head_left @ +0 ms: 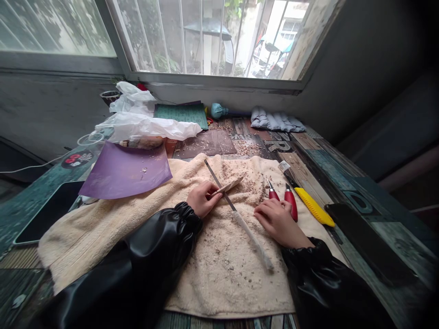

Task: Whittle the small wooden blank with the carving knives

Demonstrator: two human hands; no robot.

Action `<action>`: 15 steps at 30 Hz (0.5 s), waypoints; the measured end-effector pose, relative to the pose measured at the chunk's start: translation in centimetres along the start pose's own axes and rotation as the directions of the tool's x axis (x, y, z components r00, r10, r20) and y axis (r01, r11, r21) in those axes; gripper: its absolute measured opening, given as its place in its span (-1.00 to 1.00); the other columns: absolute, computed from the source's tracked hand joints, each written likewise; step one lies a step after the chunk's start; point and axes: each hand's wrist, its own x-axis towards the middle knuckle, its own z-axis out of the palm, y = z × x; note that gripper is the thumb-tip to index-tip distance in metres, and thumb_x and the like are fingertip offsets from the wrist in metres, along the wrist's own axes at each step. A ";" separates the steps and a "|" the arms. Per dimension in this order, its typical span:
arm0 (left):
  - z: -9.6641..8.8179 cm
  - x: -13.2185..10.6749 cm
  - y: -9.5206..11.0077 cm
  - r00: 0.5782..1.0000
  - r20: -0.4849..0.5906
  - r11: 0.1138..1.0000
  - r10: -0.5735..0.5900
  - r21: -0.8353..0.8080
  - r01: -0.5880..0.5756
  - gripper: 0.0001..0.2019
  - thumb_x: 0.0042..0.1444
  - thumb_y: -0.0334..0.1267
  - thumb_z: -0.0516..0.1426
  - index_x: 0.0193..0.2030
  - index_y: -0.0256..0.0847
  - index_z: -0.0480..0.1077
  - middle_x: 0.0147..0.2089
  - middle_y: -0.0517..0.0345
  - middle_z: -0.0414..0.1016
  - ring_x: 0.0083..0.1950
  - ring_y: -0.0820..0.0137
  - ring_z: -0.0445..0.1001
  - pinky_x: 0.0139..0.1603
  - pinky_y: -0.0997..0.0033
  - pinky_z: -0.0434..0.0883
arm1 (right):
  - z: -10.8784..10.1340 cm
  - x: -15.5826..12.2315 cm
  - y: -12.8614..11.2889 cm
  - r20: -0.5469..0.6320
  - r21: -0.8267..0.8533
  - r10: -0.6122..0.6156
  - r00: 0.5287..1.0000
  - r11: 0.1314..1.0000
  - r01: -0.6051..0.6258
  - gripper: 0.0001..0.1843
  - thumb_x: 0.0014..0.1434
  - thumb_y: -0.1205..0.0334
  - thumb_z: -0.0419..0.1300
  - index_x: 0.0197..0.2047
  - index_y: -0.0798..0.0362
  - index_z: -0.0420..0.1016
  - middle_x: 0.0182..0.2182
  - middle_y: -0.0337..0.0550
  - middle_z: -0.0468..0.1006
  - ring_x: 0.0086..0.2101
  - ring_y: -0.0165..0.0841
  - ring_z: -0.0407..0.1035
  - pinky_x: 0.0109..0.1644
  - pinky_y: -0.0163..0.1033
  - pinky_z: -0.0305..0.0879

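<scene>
My left hand (202, 198) is closed round a thin flat piece of wood (230, 185), holding it just above a cream towel (113, 219) strewn with wood shavings. A long file with a pale handle (247, 228) lies slantwise on the towel, passing under the wood. My right hand (278, 221) rests on the towel with its fingers spread, beside the file's handle. Its fingertips touch two red-handled tools (291, 203) lying at the towel's right edge.
A yellow utility knife (313, 208) and a dark phone (368, 242) lie right of the towel. A purple sheet (126, 171), white plastic bags (144, 123), a green cutting mat (181, 114) and a grey cushion (276, 122) sit behind. A tablet (51, 210) lies at left.
</scene>
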 end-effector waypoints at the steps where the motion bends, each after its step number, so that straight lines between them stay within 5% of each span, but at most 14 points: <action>1: 0.0 0.0 0.0 1.000 0.001 1.000 0.000 -0.003 0.000 -0.87 -0.02 -0.22 0.08 -0.39 -0.24 0.33 -0.43 0.18 0.35 -0.44 0.51 0.35 -0.48 0.55 0.41 | 0.0 0.0 0.0 0.001 0.001 0.010 1.000 1.000 -0.010 -0.82 0.12 0.22 -0.03 -0.39 0.02 0.36 -0.37 -0.23 0.44 -0.27 -0.36 0.24 -0.12 -0.14 -0.13; 7: 0.0 0.0 0.1 1.000 0.000 1.000 -0.005 0.005 0.005 -0.87 -0.02 -0.22 0.08 -0.39 -0.24 0.33 -0.42 0.17 0.35 -0.44 0.51 0.34 -0.47 0.55 0.40 | -0.5 0.1 0.0 -0.038 0.058 0.018 0.999 0.998 -0.015 -0.76 0.16 0.16 -0.08 -0.35 0.04 0.36 -0.39 -0.19 0.44 -0.30 -0.37 0.26 -0.12 -0.16 0.00; 12: 0.0 0.0 -0.1 1.000 0.010 0.999 0.003 0.045 -0.003 -0.86 -0.01 -0.21 0.07 -0.39 -0.23 0.33 -0.43 0.17 0.35 -0.44 0.51 0.34 -0.47 0.54 0.39 | -1.7 -0.2 -2.3 0.119 0.255 -0.002 0.993 0.966 -0.028 -0.63 0.09 0.05 0.01 -0.09 0.07 0.29 -0.40 -0.15 0.42 -0.37 -0.38 0.29 -0.29 -0.27 0.20; 15: 0.0 0.0 -0.2 1.000 0.007 0.998 0.018 0.064 -0.018 -0.86 -0.01 -0.21 0.07 -0.39 -0.23 0.33 -0.43 0.18 0.35 -0.43 0.50 0.34 -0.47 0.54 0.38 | -2.1 -0.6 -4.2 0.178 0.239 0.013 0.984 0.969 -0.056 -0.68 0.10 0.10 0.00 -0.10 0.05 0.29 -0.42 -0.17 0.42 -0.39 -0.38 0.30 -0.31 -0.28 0.22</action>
